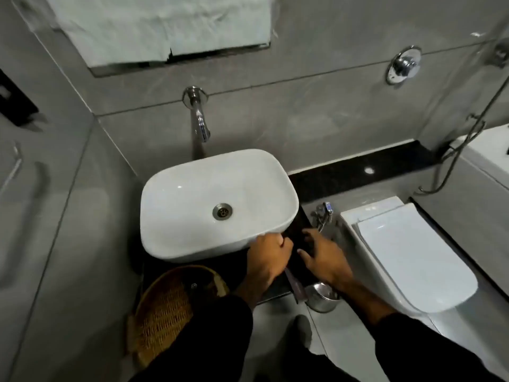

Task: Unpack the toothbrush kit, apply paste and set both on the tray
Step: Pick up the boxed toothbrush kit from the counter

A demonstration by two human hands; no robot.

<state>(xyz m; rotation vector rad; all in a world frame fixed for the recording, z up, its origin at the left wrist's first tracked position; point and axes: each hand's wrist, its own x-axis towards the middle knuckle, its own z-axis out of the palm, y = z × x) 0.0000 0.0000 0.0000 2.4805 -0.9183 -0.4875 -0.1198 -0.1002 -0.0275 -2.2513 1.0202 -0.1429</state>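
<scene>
A dark flat tray lies on the black counter just right of the white basin, with its near end jutting past the counter's front edge. My left hand is at the tray's left edge against the basin's front corner. Its fingers are curled and what they hold is hidden. My right hand rests on the tray's right side with fingers spread and nothing visible in it. I cannot make out a toothbrush kit or paste tube; the tray's surface is too dark.
A wall tap hangs over the basin. A woven basket stands on the floor at lower left. A steel bin sits below the tray's near end. To the right are a white toilet and a spray hose.
</scene>
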